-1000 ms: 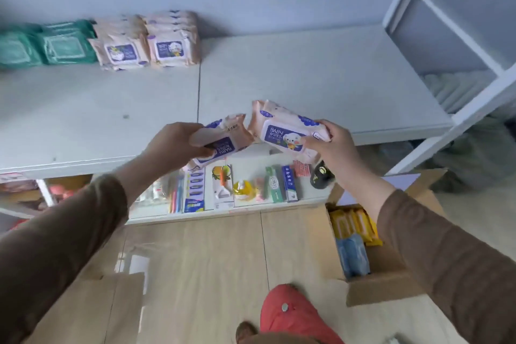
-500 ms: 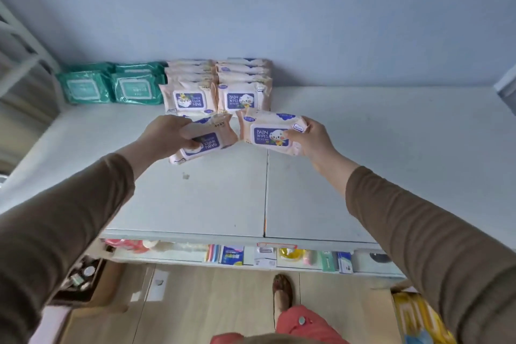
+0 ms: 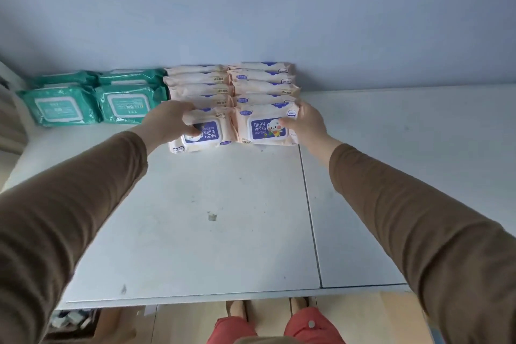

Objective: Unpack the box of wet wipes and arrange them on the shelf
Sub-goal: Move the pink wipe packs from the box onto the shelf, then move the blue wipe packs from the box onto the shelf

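Observation:
Two rows of peach baby wipe packs (image 3: 259, 84) stand against the blue wall at the back of the white shelf (image 3: 212, 218). My left hand (image 3: 167, 120) grips the front pack of the left row (image 3: 205, 131), label upside down, slightly tilted. My right hand (image 3: 304, 123) holds the front pack of the right row (image 3: 265, 127) by its right edge, thumb on the label. Both packs rest on the shelf against the rows behind them.
Green wipe packs (image 3: 92, 100) lie in two short rows to the left of the peach ones. The shelf's front edge (image 3: 195, 297) runs across the bottom, with wooden floor and my feet below. A seam (image 3: 310, 215) divides the shelf top.
Both hands carried their packs forward from mid-air down onto the shelf, setting them at the front of the two peach rows. The view moved closer over the shelf.

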A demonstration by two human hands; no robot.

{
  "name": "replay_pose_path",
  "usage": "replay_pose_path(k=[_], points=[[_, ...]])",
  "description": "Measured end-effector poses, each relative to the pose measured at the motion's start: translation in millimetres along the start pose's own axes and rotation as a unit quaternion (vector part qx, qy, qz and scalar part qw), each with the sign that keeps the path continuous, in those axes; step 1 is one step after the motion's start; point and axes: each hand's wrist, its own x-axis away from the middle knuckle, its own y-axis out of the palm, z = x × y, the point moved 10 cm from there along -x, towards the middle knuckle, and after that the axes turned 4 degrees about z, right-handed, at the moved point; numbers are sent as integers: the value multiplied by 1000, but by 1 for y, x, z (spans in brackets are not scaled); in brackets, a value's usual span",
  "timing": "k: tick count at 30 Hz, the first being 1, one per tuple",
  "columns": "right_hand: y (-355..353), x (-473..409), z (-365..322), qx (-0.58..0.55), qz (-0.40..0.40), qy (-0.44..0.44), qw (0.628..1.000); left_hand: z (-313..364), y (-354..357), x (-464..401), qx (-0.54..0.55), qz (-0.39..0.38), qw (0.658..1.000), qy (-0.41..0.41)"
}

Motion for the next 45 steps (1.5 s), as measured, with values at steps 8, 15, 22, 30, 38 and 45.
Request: replay_pose_path(k=[8, 15, 22, 30, 38, 45], points=[[17, 37, 12, 18, 119, 7, 993, -4, 3, -4, -65, 107, 986, 109], [13, 34, 7, 87, 161, 27, 983, 2, 3, -5, -98, 128, 982, 98], [-17, 77, 24, 189, 148, 15, 971, 67, 14, 39, -120, 209, 949, 206], [-138, 205, 86, 319, 141, -52, 936, 243, 77, 125, -23, 136, 941, 309], [-301, 377, 213, 325, 156, -45, 932, 441, 170, 298, 9, 90, 893, 441], [-410, 463, 362, 294, 136, 92, 942, 551, 283, 388, 5, -1, 881, 474]])
